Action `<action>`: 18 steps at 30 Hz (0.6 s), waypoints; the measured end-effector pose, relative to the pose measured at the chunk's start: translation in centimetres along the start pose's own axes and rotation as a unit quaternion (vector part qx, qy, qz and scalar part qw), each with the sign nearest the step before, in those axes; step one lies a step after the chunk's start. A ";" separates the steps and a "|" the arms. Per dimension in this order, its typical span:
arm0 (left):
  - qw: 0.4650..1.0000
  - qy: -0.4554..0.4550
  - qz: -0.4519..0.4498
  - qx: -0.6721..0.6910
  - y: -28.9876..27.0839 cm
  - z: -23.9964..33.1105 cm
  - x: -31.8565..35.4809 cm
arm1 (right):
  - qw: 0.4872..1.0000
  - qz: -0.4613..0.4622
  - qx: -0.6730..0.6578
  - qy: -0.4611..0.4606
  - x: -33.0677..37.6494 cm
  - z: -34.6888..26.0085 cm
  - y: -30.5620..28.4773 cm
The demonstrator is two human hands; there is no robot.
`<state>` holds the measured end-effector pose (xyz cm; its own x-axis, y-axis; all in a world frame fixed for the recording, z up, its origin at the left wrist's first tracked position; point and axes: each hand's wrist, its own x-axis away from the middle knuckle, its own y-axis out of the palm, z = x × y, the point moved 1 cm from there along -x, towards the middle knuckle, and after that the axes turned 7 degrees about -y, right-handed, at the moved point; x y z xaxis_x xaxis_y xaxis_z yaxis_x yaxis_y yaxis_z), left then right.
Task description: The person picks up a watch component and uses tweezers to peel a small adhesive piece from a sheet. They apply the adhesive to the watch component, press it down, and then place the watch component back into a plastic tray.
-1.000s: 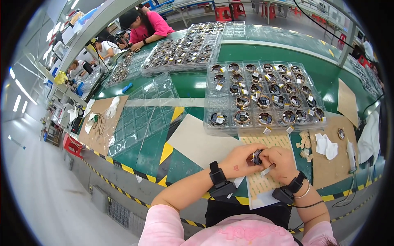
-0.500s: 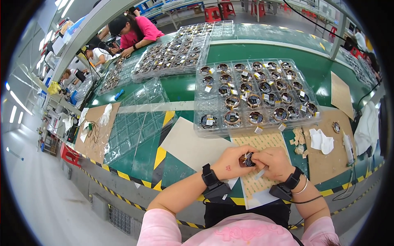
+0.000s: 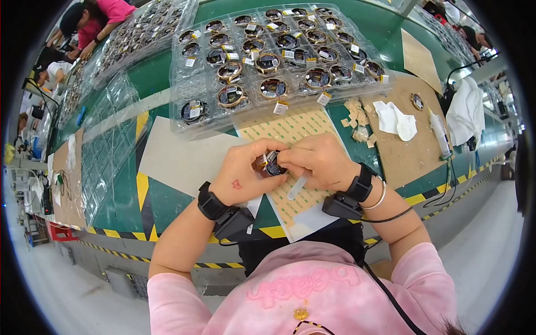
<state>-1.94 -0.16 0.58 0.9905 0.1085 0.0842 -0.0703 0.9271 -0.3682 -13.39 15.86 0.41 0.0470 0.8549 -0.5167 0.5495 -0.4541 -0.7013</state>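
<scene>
1. Bright, whitish light; soft shadows.
2. Glare streaks the clear plastic gridded tray [image 3: 109,159].
3. Fisheye bends the yellow-and-black striped bench edge [image 3: 416,199]; corners blacken.
4. Small dark round electronic assembly [image 3: 273,164]: fine detail soft.

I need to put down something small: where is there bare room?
Beige paper, between left hand and striped tape; brown board, between white cloth and right forearm. Crowded: clear tray nearly full of round assemblies, and the patterned sheet under the right hand.

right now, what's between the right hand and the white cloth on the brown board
The head view shows, from the right hand to the white cloth: the edge of the yellow sheet, green table with tan scraps, then brown board.
</scene>
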 end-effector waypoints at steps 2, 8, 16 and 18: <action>1.000 0.004 0.001 0.004 0.2 -0.1 0.2 | 1.000 0.000 0.003 0.000 0.2 -0.2 0.2; 1.000 0.021 0.004 -0.015 0.5 -0.2 0.5 | 1.000 0.015 0.012 0.005 0.6 -0.6 0.5; 0.999 -0.018 -0.019 0.035 0.2 -1.0 0.3 | 0.997 0.059 -0.031 0.047 0.6 -0.3 1.0; 0.998 -0.019 -0.026 0.046 0.1 -1.2 0.2 | 0.996 0.068 -0.023 0.048 0.5 -0.4 0.9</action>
<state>-1.64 -0.51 -0.53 0.9879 0.0720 0.1370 -0.0318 0.9606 -0.2760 -12.53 15.91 -0.29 0.2015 0.8072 -0.5548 0.5699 -0.5573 -0.6038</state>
